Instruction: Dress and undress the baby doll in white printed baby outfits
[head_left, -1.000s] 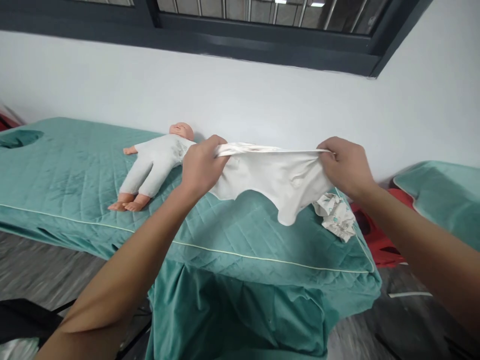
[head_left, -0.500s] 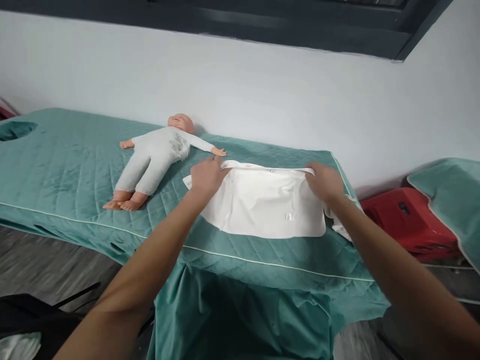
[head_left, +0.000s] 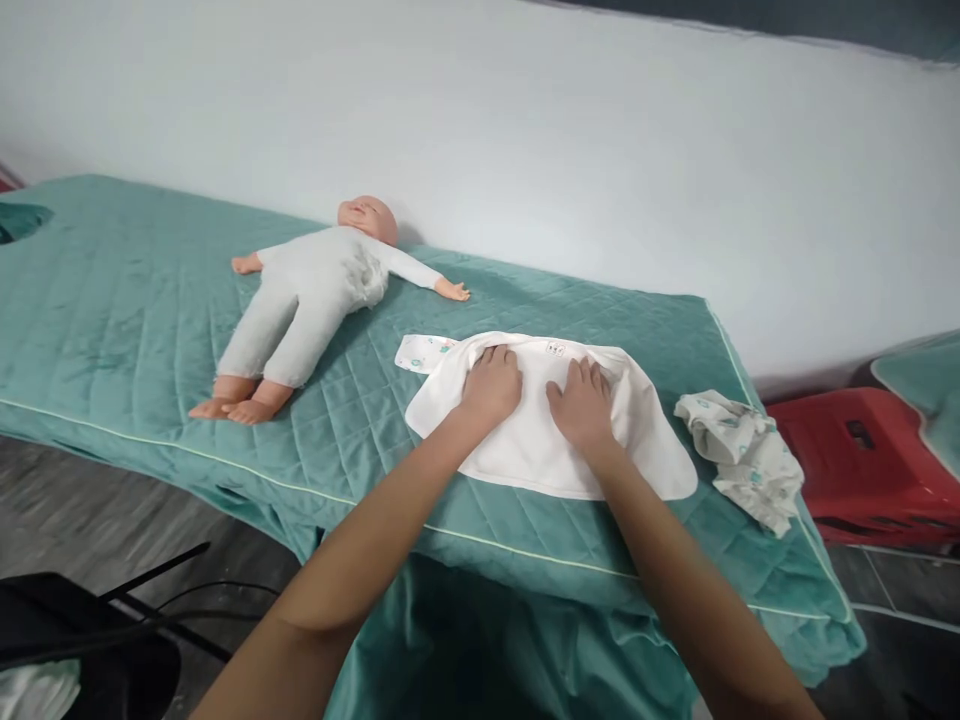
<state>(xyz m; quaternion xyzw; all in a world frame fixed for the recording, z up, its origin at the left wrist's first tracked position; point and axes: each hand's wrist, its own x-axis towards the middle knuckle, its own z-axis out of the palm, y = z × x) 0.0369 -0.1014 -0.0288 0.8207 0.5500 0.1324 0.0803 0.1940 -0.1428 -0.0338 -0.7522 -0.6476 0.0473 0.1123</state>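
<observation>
A white baby garment (head_left: 536, 430) lies spread on the green quilted bed cover, with a patterned flap or sleeve (head_left: 421, 352) sticking out on its left and a small label mark near its far edge. My left hand (head_left: 493, 385) rests on the cloth left of centre, fingers laid forward. A short way to its right, my right hand (head_left: 583, 402) presses on the same garment with its thumb apart. Neither hand grips the fabric. Left of the garment, a baby doll (head_left: 315, 280) in a white suit lies on its back, one arm stretched towards it.
A crumpled patterned cloth (head_left: 742, 455) lies near the bed's right end. Beyond that end stands a red plastic chair or stool (head_left: 862, 455). The white wall (head_left: 525, 150) runs behind the bed (head_left: 150, 300). A black item (head_left: 90, 640) sits at lower left.
My hands have let go of the garment's far edge and come closer together, flat on the cloth. The garment now lies down, its patterned left part showing. The view has shifted.
</observation>
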